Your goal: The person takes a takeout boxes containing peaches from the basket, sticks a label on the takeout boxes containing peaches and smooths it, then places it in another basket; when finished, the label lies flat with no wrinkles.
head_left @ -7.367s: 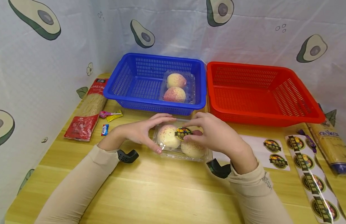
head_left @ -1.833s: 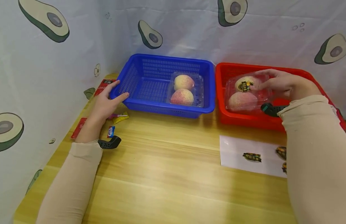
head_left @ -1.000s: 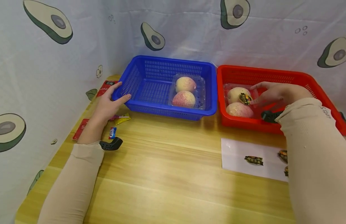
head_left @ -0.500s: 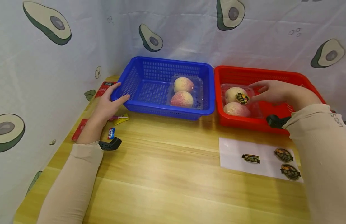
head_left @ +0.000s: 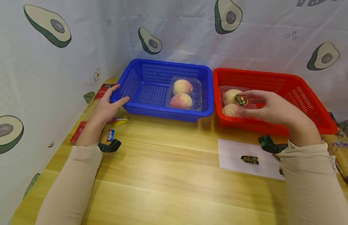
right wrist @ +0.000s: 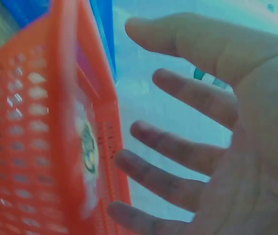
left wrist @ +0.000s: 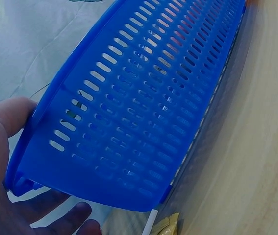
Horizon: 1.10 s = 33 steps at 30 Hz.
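My left hand (head_left: 105,107) holds the left front corner of the blue plastic basket (head_left: 165,113), thumb and fingers spread around its rim. In the left wrist view, fingers (left wrist: 65,218) reach past the basket's slotted wall. My right hand (head_left: 278,109) hangs over the front of the red basket (head_left: 309,100) with its fingers spread and nothing in them. In the red basket's left part lies a clear clamshell box holding two peaches (head_left: 231,96), with a round black-and-gold sticker (head_left: 240,100) on its lid. Another clear box with two peaches (head_left: 181,87) sits in the blue basket.
A white sheet (head_left: 233,153) with black-and-gold stickers lies in front of the red basket, partly under the right forearm. Noodle packs (head_left: 344,153) flank both sides. Small candies (head_left: 110,135) lie near the left wrist. A patterned curtain (head_left: 185,37) stands behind.
The boxed peaches went from the table into the red basket in my right hand, which then let go and drew back toward the front. My left hand moved to the blue basket and stays there.
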Each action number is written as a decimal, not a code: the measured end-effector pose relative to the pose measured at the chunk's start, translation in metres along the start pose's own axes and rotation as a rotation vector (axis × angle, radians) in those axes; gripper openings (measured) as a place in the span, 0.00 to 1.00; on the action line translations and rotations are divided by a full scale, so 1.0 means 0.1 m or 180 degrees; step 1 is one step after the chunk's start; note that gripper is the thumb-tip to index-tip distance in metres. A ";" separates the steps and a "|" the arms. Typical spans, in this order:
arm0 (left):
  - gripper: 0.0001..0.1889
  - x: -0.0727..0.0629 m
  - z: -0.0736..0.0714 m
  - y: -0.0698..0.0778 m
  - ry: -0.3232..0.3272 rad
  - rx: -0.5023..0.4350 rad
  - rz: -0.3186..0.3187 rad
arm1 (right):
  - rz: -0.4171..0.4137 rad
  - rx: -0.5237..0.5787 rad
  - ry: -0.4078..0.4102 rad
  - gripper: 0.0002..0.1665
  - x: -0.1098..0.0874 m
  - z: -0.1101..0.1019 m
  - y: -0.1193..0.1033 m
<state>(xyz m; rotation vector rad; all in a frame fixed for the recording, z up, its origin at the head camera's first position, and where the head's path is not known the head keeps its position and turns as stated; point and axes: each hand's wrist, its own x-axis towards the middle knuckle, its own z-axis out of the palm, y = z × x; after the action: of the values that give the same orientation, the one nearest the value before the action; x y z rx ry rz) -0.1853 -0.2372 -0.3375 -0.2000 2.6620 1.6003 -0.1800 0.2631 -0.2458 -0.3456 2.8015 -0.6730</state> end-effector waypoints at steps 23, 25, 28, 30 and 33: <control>0.43 0.00 0.00 -0.09 0.0022 -0.0175 0.0098 | -0.0733 0.0436 0.0595 0.24 -0.32 0.44 0.26; 0.44 0.01 0.01 -0.08 0.0022 -0.0120 0.0085 | -0.0769 0.0460 0.0569 0.23 -0.30 0.45 0.29; 0.45 0.02 0.02 -0.05 0.0043 -0.0023 0.0071 | -0.0732 0.0413 0.0565 0.22 -0.29 0.47 0.32; 0.45 0.02 0.02 -0.03 0.0061 0.0012 0.0070 | -0.0619 0.0375 0.0559 0.22 -0.28 0.49 0.31; 0.43 0.00 0.01 -0.01 0.0116 0.0042 0.0116 | -0.0453 0.0360 0.0561 0.22 -0.26 0.51 0.29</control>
<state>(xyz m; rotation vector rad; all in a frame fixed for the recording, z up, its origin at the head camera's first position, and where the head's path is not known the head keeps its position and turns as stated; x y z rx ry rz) -0.1848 -0.2363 -0.3386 -0.1830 2.7181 1.6044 -0.1462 0.2746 -0.2996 -0.4899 2.9073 -0.9322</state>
